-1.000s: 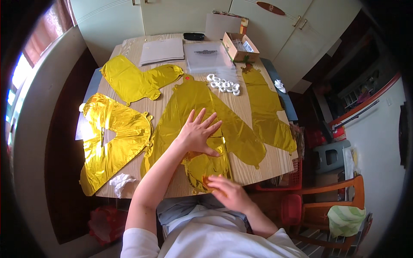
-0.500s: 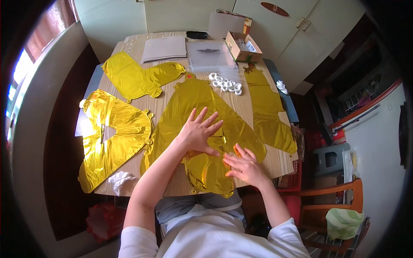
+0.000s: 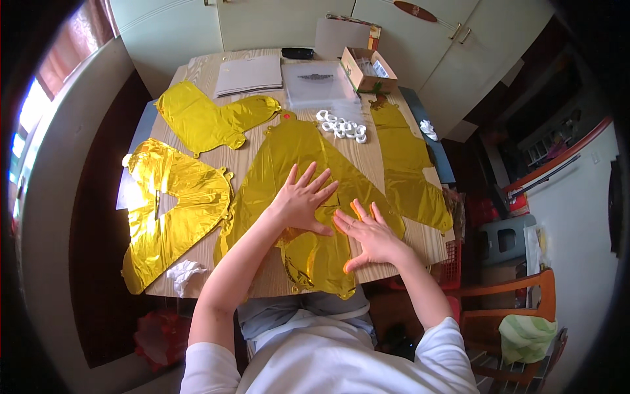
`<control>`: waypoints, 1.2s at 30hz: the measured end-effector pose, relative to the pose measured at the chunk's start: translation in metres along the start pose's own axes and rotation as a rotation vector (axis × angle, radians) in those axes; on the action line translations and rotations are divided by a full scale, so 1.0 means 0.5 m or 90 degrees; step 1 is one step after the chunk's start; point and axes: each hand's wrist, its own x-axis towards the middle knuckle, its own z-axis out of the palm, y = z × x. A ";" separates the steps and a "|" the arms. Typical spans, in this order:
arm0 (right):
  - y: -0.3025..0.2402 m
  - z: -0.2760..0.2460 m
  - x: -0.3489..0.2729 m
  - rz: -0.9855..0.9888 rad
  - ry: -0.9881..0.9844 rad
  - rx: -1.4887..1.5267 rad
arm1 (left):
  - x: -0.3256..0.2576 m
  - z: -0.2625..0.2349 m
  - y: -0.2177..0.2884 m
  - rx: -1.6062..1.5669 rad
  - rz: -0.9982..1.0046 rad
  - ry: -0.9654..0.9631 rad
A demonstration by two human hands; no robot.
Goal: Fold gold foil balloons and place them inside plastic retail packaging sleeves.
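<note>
A large flat gold foil balloon [image 3: 282, 154], roughly triangular, lies in the middle of the table. My left hand [image 3: 302, 205] rests on it with fingers spread wide. Just to its right, my right hand [image 3: 374, 238] lies with fingers stretched apart over the foil, orange showing at its fingertips. Below both hands, a crinkled gold foil section [image 3: 318, 262] reaches over the table's near edge; whether it belongs to the same balloon I cannot tell. Neither hand grips anything.
More flat gold foil balloons lie around: one at far left [image 3: 197, 118], one at near left [image 3: 180, 230], one at right [image 3: 407, 157]. Beyond are white ribbon rolls [image 3: 341, 128], grey sheets [image 3: 249, 75], clear plastic bags [image 3: 321, 85] and a box [image 3: 367, 71]. Crumpled tissue [image 3: 185, 276] sits near left.
My right hand has moved up and slightly left across the foil, and its fingers have straightened and spread. My left hand stays in nearly the same place.
</note>
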 end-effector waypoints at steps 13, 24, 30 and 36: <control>-0.020 0.005 -0.032 -0.025 0.038 -0.059 | 0.003 0.013 0.033 0.005 -0.001 -0.005; -0.094 0.029 -0.141 -0.100 0.202 -0.028 | 0.001 0.011 0.032 0.008 -0.005 -0.001; -0.126 0.106 -0.158 -0.090 0.434 -0.023 | 0.004 0.013 0.033 0.017 -0.002 -0.004; -0.108 0.087 -0.172 -0.127 0.395 0.094 | 0.002 0.001 0.037 0.003 -0.004 -0.013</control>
